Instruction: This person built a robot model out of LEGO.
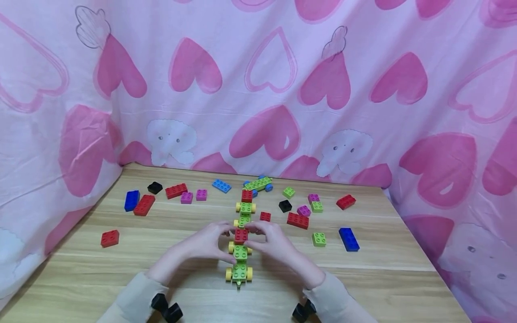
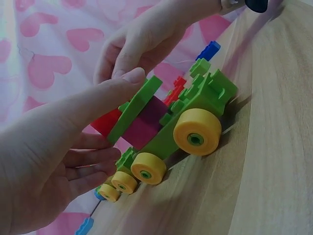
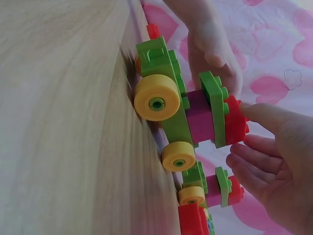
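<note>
A toy train [image 1: 239, 271] of green wheeled wagons with yellow wheels stands lengthwise before me. On the nearer wagon sits a purple brick [image 3: 199, 116], topped by a green plate [image 3: 212, 108] and a red brick [image 3: 235, 120]. My right hand [image 1: 276, 242] is at that red brick from the right, thumb and forefinger at its ends. On the left side my left hand [image 1: 203, 244] is spread around the same stack, its thumb [image 2: 133, 76] beside the green plate and its fingers loosely bent. A similar stack sits on a wagon farther along.
Loose bricks lie on both sides: a blue brick [image 1: 349, 239], a green brick [image 1: 318, 239] and a red brick [image 1: 110, 238] among several others. A green plate with blue wheels [image 1: 258, 184] stands at the train's far end. A pink heart-print curtain [image 1: 266, 130] hangs behind the table.
</note>
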Action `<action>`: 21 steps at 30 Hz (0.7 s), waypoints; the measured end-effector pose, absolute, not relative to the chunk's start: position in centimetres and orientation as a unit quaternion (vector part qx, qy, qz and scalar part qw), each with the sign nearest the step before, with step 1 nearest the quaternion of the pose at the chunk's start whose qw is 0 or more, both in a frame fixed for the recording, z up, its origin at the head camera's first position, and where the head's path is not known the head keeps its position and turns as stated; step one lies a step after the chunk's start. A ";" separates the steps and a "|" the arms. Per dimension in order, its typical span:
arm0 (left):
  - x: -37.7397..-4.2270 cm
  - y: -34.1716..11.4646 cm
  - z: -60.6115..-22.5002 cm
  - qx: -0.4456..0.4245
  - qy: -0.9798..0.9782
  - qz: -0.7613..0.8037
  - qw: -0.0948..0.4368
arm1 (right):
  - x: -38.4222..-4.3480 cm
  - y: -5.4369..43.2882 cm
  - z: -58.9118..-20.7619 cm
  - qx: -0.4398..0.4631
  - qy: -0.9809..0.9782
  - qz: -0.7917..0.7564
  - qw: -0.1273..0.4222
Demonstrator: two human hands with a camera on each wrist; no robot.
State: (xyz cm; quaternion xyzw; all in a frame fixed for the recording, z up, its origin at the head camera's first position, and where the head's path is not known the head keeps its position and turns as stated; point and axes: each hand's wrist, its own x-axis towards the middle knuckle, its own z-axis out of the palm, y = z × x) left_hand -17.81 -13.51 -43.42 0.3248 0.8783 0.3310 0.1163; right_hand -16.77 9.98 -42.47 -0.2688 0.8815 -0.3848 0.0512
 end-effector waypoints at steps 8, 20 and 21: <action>-17.5 -13.2 -43.3 0.317 0.874 0.350 0.118 | -16.7 10.3 -42.9 -0.277 0.885 -0.372 0.040; -17.1 -12.8 -43.4 0.321 0.872 0.357 0.094 | -16.8 10.1 -43.1 -0.273 0.882 -0.383 0.034; -17.1 -12.8 -43.4 0.321 0.873 0.355 0.092 | -16.8 10.1 -43.2 -0.274 0.881 -0.384 0.036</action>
